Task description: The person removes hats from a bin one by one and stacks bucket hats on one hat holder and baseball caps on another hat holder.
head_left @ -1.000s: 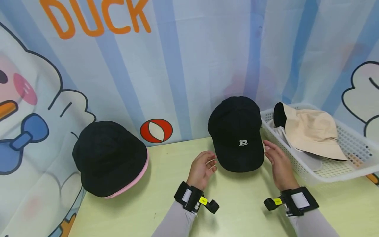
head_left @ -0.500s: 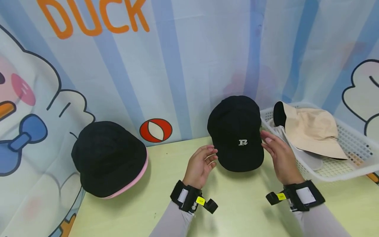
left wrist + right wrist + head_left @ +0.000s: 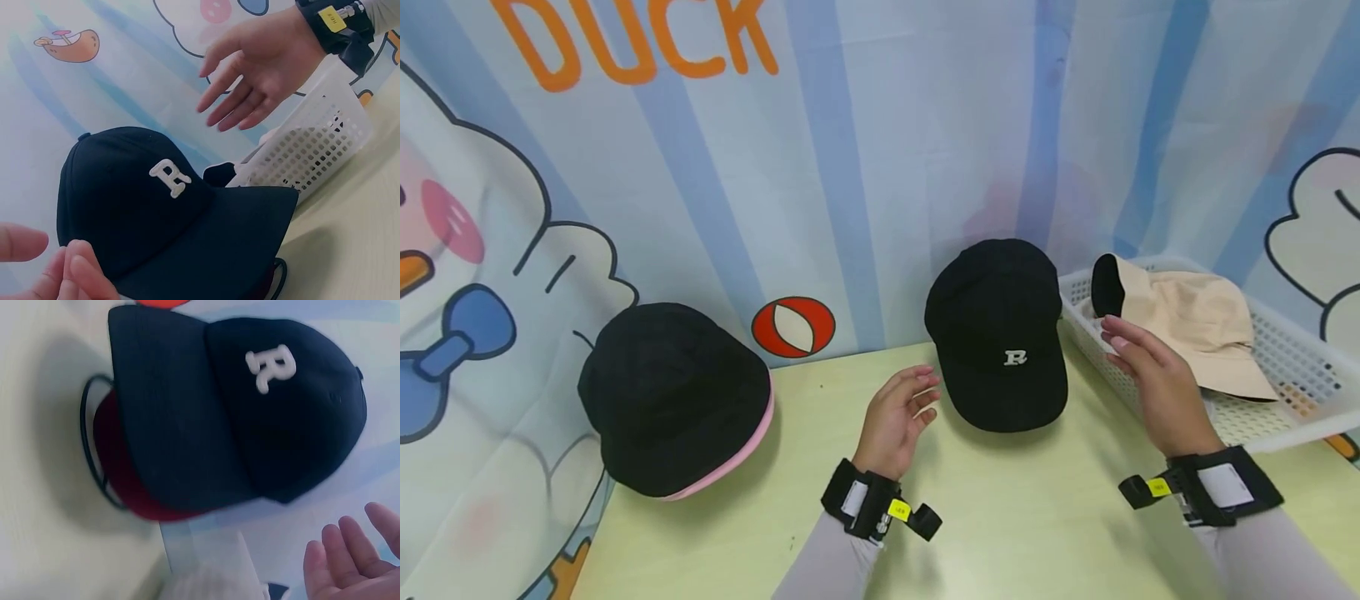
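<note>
While both hands hover empty-fingered, the black cap (image 3: 997, 337) lies between left hand (image 3: 893, 421) and right hand (image 3: 1153, 383).

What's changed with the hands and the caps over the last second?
The right hand has drawn away from the black R cap, rising to the right until it hovers open over the white basket. The left hand has eased slightly back from the cap, fingers loosely curled, holding nothing. The R cap, the black cap with pink trim and the beige hat have stayed put.

Head view looks down over table; both wrist views close, sharing black cap (image 3: 1000, 333).
</note>
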The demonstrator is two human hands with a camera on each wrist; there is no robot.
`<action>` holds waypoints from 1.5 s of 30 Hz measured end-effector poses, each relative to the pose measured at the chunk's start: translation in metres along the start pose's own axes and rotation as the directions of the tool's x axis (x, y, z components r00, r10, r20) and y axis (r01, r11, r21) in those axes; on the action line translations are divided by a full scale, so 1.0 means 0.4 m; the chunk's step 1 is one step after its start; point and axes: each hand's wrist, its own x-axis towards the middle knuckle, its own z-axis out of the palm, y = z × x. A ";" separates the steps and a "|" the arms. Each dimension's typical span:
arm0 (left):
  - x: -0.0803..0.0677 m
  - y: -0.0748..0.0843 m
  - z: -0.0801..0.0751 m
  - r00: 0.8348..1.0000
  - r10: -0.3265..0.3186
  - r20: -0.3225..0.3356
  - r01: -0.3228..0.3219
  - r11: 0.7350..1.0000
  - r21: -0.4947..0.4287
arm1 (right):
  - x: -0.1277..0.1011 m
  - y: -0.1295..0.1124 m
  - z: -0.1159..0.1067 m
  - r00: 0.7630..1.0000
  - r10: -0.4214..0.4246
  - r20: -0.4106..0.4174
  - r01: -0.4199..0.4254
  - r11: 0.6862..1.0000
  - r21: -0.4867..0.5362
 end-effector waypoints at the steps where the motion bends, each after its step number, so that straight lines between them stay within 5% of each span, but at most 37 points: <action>1: 0.000 -0.001 -0.003 1.000 0.000 -0.003 0.000 1.000 0.000 | -0.002 0.000 -0.013 1.000 0.021 -0.014 -0.022 0.996 -0.087; 4: 0.001 -0.003 -0.011 1.000 0.000 -0.005 0.000 1.000 0.002 | -0.005 0.001 -0.056 0.997 0.066 -0.047 -0.076 0.961 -0.267; 15: 0.008 -0.016 -0.019 1.000 -0.018 0.007 0.018 0.999 0.027 | 0.027 0.003 -0.168 0.992 0.101 -0.074 -0.122 0.913 -0.390; 34: 0.000 -0.021 -0.014 0.998 -0.058 0.015 0.058 0.998 0.020 | 0.094 -0.012 -0.211 0.986 0.069 -0.154 -0.128 0.901 -0.414; 45: 0.003 -0.034 -0.015 0.997 -0.071 0.023 0.071 0.997 0.006 | 0.142 0.026 -0.241 0.993 0.078 -0.086 -0.107 0.897 -0.428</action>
